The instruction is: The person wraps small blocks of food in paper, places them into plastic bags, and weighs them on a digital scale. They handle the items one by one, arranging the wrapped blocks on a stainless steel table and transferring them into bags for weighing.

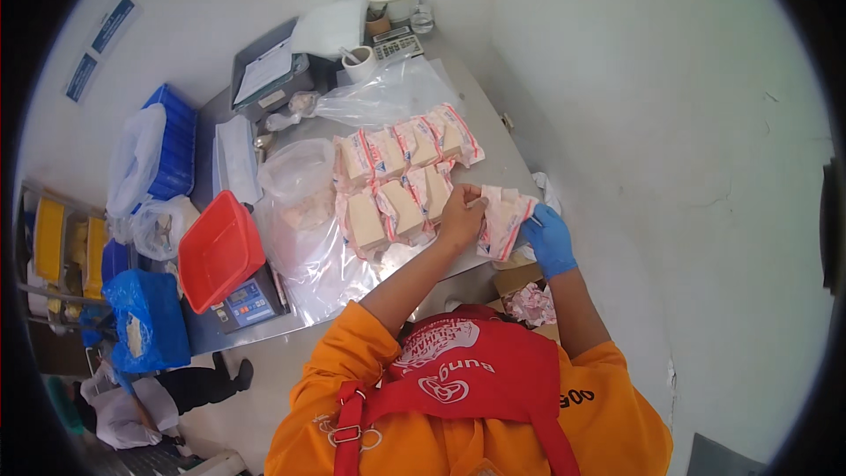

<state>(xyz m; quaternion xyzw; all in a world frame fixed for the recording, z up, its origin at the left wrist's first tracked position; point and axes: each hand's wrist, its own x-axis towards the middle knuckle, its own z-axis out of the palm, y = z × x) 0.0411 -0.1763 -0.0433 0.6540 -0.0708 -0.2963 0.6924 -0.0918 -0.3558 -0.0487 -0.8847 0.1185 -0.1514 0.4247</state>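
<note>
Between my hands, at the table's right edge, is a small plastic pouch (502,227) with pink and red print. My left hand (463,217), bare, pinches its left upper side. My right hand (550,243) wears a blue glove and grips the pouch's right edge; its fingertips are partly hidden. What is inside the pouch cannot be made out. Just left of my left hand, two rows of similar printed packs with pale beige contents stand close together, among them a front-row pack (403,211) and a back-row pack (386,152).
A red tub (222,251) sits on a digital scale (248,303) at the table's left. Clear plastic bags (300,178) lie beside the packs. Behind are a grey tray (269,79), white mortar (359,63) and spray bottle (422,13). A person (137,405) is at lower left.
</note>
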